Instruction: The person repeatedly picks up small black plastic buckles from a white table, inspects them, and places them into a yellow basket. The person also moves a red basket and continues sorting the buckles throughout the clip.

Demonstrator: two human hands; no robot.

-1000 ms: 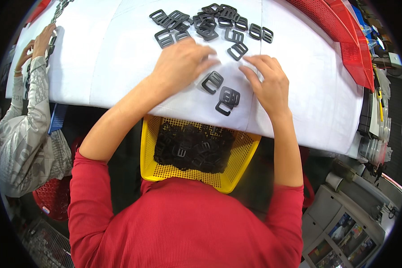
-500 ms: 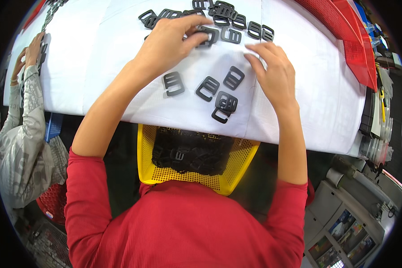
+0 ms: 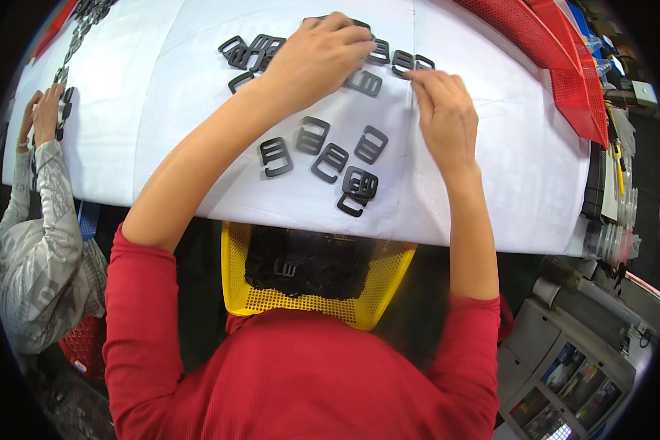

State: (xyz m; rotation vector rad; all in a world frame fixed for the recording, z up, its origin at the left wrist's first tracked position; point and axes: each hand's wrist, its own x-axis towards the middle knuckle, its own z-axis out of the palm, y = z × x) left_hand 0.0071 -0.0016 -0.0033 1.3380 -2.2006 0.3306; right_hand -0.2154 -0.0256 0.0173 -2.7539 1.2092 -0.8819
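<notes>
Several black plastic strap buckles lie in a loose band toward the far side of the white-covered table (image 3: 176, 132). My left hand (image 3: 323, 55) reaches over this band with its fingers curled down and close together; whatever is beneath them is hidden. My right hand (image 3: 447, 103) is at the band's right end, its fingertips pinched at the near edge of a buckle (image 3: 402, 63). Closer to me is a separate group, including a buckle (image 3: 312, 136), another buckle (image 3: 275, 156) to its left and two overlapping buckles (image 3: 359, 187).
A yellow perforated basket (image 3: 235, 297) holding many black pieces is below the table's front edge. Red perforated trays (image 3: 565, 92) line the far right. At the left, a co-worker's hands (image 3: 45, 114) handle dark pieces. Tools and clear containers (image 3: 612, 242) crowd the right edge.
One more buckle now lies in the near group. My left hand has moved over the far band, and my right fingers have closed at a buckle's edge. The view has shifted slightly.
</notes>
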